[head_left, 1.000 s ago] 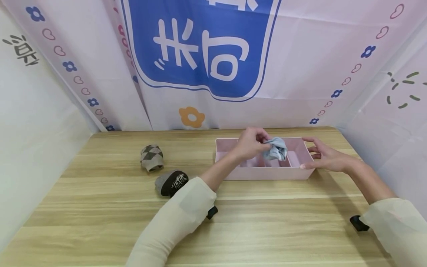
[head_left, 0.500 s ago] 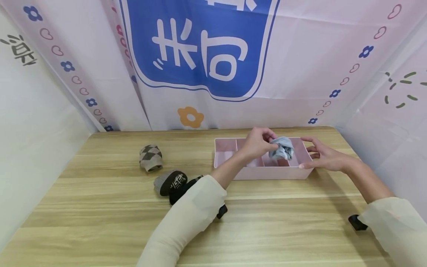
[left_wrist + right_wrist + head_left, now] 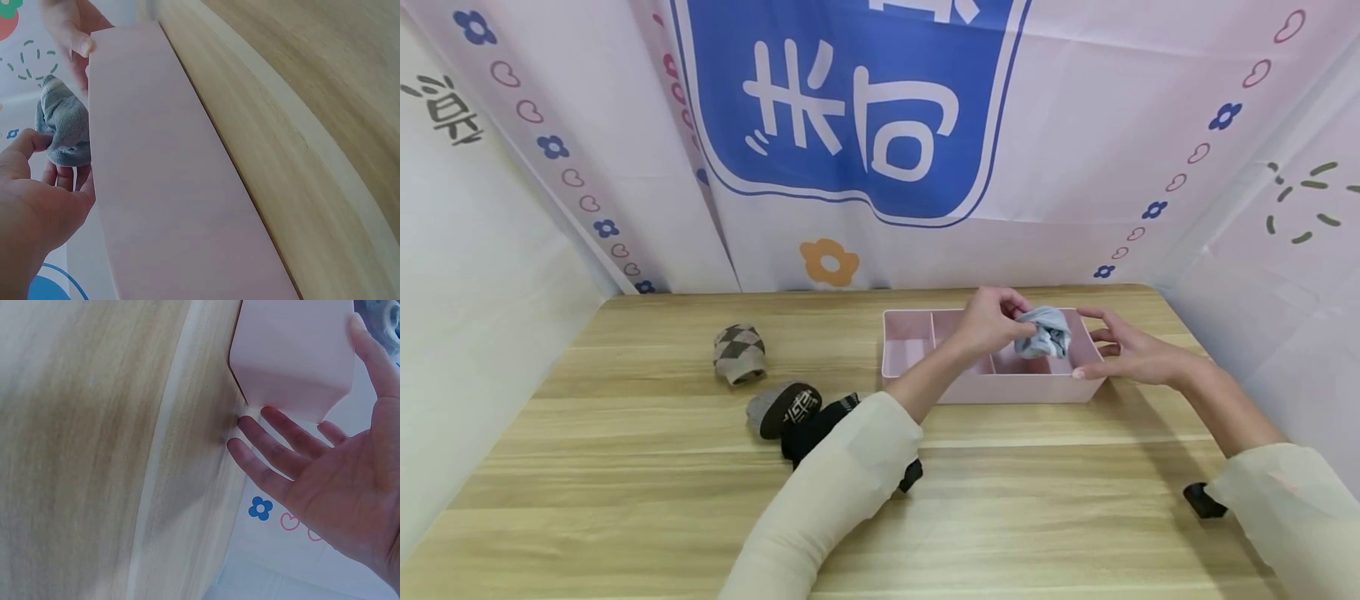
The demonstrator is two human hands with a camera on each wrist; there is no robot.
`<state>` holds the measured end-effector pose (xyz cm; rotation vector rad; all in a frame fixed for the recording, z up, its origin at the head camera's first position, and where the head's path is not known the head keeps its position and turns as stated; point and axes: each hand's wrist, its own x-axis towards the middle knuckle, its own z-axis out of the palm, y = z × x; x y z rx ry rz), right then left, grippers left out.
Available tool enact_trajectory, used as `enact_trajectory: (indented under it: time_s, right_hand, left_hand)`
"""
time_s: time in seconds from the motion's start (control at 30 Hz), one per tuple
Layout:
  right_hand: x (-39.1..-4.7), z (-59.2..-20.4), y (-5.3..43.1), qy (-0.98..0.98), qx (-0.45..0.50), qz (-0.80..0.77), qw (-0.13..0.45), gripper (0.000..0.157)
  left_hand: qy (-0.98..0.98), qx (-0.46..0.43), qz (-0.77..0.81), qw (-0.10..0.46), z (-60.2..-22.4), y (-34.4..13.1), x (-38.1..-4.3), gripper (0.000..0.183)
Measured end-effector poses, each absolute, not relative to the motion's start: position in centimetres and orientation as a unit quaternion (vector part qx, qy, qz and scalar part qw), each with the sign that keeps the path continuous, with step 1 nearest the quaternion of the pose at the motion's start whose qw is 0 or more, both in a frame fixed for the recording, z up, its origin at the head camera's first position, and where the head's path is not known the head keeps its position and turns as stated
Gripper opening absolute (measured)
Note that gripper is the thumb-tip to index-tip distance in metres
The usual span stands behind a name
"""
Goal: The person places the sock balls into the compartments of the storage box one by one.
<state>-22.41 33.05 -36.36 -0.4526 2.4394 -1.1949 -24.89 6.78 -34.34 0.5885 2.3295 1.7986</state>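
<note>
A left hand pinches a balled grey-blue sock, its long axis unclear, over a pink box lying lengthwise left to right; the right hand, fingers spread, touches its right end. Wood-grain table, printed cloth backdrop.

The left hand pinches while the right hand spreads its fingers.
</note>
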Motion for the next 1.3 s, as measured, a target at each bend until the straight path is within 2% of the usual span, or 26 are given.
enact_trajectory:
  time_s: [0.43, 0.87, 1.3]
  right_hand:
    - [-22.3, -36.0, 33.1, 0.869, -0.167, -0.428, 0.186, 0.092]
    - [-22.2, -36.4, 32.9, 0.859, -0.161, -0.449, 0.185, 0.089]
    - [-22.3, -36.4, 33.1, 0.862, -0.164, -0.439, 0.194, 0.092]
  left_hand:
    - [0.782, 0.204, 0.587, 0.039, -34.3, 8.8, -24.8, 0.014]
    - [0.850, 0.237, 0.471, -0.009, -34.7, 11.3, -24.6, 0.012]
    - [0.894, 0.259, 0.365, 0.002, -35.5, 12.4, -24.6, 0.013]
